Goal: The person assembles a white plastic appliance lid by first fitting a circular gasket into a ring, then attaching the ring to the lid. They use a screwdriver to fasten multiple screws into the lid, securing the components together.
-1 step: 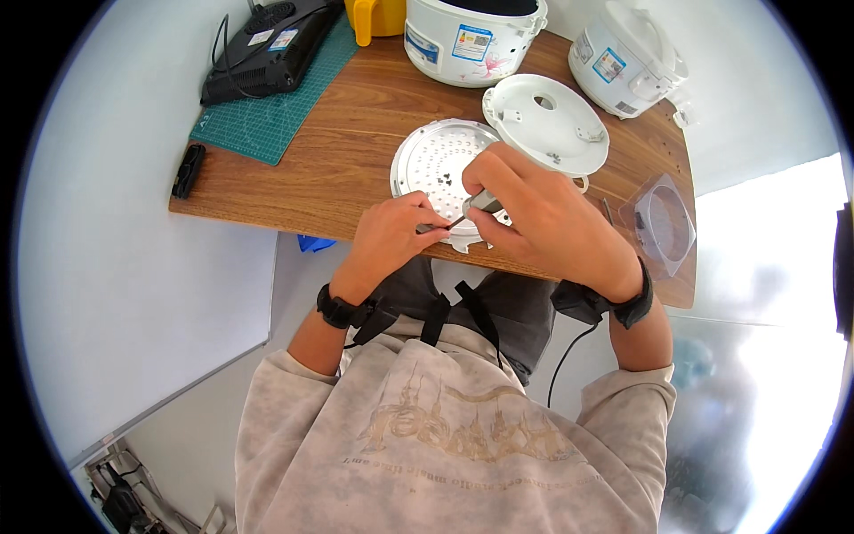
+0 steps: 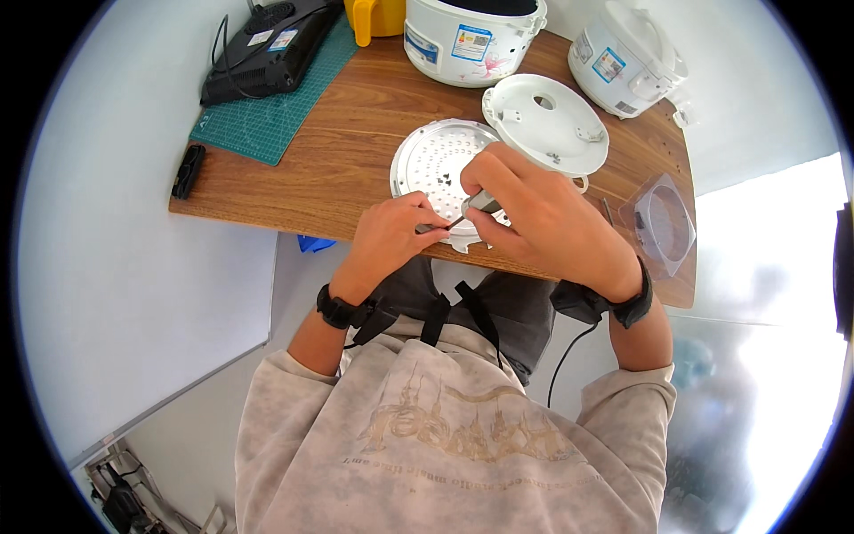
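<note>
A round silver inner lid plate [image 2: 418, 160] with many small holes lies at the table's front edge, a few small dark bits on its middle. My right hand [image 2: 543, 209] is closed round the grey handle of a screwdriver [image 2: 483, 202], its thin shaft slanting down to the left. At the plate's near rim, my left hand [image 2: 391, 233] has thumb and forefinger pinched together by the screwdriver's tip. Whatever sits between those fingertips is too small to make out. Touching or nearly touching the plate is a white plastic rice cooker lid [image 2: 534, 120] with a round hole.
A white rice cooker body [image 2: 471, 44] stands behind, and another rice cooker [image 2: 623, 67] at the back right. On the right is a clear plastic container [image 2: 663, 227]. A black device [image 2: 267, 62] rests on a green cutting mat [image 2: 249, 129], near a yellow jug [image 2: 382, 18].
</note>
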A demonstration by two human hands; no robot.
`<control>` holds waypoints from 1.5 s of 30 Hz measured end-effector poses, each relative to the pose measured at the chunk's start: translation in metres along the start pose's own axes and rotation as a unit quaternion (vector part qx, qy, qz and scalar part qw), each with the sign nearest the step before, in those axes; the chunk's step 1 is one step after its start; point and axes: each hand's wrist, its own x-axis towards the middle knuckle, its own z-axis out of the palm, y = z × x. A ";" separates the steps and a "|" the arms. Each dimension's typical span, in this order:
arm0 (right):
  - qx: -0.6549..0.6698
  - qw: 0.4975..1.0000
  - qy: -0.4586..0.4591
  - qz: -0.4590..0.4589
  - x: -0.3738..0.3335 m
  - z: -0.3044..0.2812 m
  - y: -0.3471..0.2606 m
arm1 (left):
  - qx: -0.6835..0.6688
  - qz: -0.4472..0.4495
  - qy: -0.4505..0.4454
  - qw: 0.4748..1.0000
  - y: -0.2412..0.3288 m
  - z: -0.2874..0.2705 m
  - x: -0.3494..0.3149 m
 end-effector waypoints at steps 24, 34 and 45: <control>0.059 0.998 -0.007 -0.021 -0.003 -0.008 0.011 | -0.011 -0.011 0.007 1.000 0.000 0.001 -0.002; 0.032 0.999 0.012 0.017 -0.008 -0.002 0.005 | -0.035 -0.008 0.017 0.999 -0.007 0.008 -0.002; 0.106 0.986 0.118 0.056 -0.020 0.016 0.017 | -0.125 -0.016 -0.005 0.992 -0.010 0.006 -0.002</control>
